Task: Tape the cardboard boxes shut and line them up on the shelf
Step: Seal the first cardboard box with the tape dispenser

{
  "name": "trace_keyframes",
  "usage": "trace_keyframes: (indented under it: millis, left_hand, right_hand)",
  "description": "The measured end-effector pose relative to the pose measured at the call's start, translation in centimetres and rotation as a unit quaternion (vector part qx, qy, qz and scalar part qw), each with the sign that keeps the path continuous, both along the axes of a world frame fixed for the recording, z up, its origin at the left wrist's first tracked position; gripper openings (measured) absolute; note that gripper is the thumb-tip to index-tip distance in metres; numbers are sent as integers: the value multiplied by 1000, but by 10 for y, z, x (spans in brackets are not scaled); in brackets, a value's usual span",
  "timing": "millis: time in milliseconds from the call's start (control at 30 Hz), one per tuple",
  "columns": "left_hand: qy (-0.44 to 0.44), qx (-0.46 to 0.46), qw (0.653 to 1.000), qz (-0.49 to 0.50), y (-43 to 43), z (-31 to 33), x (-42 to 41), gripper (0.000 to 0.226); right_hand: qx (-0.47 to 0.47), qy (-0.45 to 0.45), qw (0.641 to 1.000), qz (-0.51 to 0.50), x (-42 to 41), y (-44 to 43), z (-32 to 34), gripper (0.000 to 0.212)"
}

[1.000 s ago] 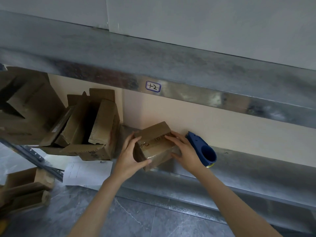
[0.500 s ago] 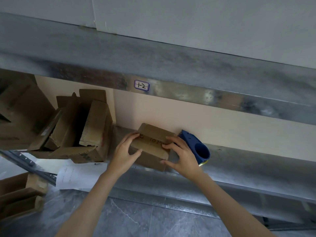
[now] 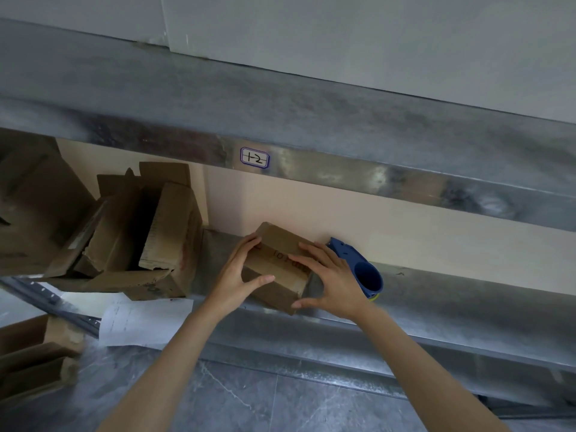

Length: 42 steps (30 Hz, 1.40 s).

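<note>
Small box [image 3: 277,241] on the shelf [image 3: 452,294] — open boxes [image 3: 168,232] to its left, tape dispenser [image 3: 367,275] just right.

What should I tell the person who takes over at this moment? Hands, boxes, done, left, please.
The left hand and the right hand both grip the small box, askew on the shelf.
The tape dispenser lies just right of it.
The open boxes stand at the left, flaps open.
Done: tape on the small box cannot be seen.
Left: tape the open boxes, line all up.
</note>
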<state>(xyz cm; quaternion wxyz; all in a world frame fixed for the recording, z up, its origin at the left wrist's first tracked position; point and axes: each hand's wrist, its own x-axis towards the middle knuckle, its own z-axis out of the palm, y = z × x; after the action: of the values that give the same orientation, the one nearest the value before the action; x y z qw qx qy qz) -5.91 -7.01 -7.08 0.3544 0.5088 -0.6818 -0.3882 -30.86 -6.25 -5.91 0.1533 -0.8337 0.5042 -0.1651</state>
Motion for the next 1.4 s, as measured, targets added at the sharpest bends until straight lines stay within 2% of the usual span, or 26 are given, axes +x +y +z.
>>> trace_keyframes:
  millis: [100,333,500,733,1100,1400]
  left_hand:
    - [-14,-18,1000,3,-3,0,2,75]
    - [-41,-77,994,58,-7,5,0,54]
    - [-60,-115,987,96,-3,8,-6,44]
    - [-43,-96,988,113,8,5,-17,53]
    - [-35,-76,992,96,10,4,-19,58]
    - [-38,-78,992,89,12,4,-18,58]
  right_hand:
    - [1,19,1000,4,-4,-3,5,89]
    - [-58,-75,994,-53,-5,-3,0,62]
    - [-74,-73,992,-77,-5,-2,1,57]
    - [2,-122,989,-81,2,3,3,57]
    - [39,-72,993,-82,-12,-2,14,59]
    - [-26,100,976,-194,-46,6,1,46]
